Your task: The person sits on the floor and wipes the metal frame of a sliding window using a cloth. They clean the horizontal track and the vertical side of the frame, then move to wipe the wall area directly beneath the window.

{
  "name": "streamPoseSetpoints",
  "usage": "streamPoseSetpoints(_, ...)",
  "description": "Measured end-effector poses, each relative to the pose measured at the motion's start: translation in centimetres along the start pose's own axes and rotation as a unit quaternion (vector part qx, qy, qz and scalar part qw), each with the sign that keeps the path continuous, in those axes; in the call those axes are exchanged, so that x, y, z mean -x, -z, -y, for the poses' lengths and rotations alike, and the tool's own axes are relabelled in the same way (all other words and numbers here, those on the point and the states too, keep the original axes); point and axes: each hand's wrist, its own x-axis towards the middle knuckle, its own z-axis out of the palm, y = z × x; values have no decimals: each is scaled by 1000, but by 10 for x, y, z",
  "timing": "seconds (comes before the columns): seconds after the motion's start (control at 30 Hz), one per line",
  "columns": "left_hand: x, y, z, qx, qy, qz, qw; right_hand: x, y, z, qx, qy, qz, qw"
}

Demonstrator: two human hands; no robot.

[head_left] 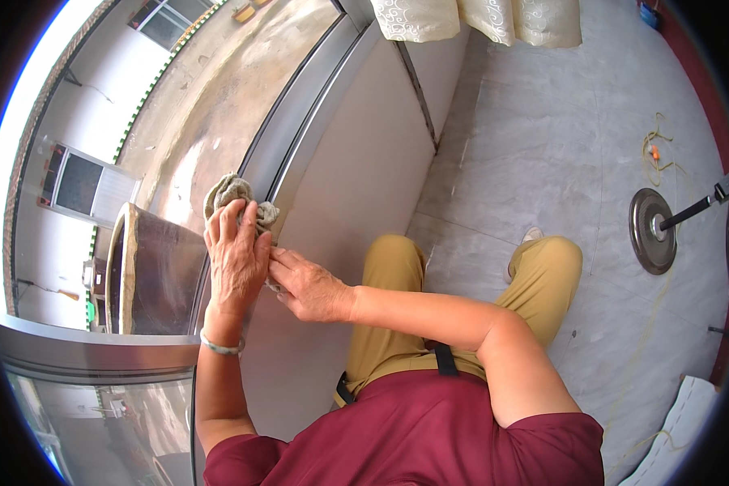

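The left hand's [239,255] fingers curl over a bunched cloth [228,189], holding it on the window's grey frame [274,162]. The right hand's [309,285] bent fingers touch beside the left thumb; whether they grip cloth, I cannot tell. A bracelet [221,348] rings the left wrist. Rightward, any lettering on the round plate [653,232] is too small to read.

Finding no readable text, labels, brands, numbers or signs anywhere in view.
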Motion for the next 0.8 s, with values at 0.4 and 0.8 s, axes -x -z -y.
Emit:
streamPoseSetpoints(0.4, -19, -41, 3, 25, -48, 75, 996, 128, 173, -107, 101, -134, 329, 929)
streamPoseSetpoints(0.8, -148, -103, -23, -170, -85, -32, 981, 157, 201, -117, 220, -188, 403, 868)
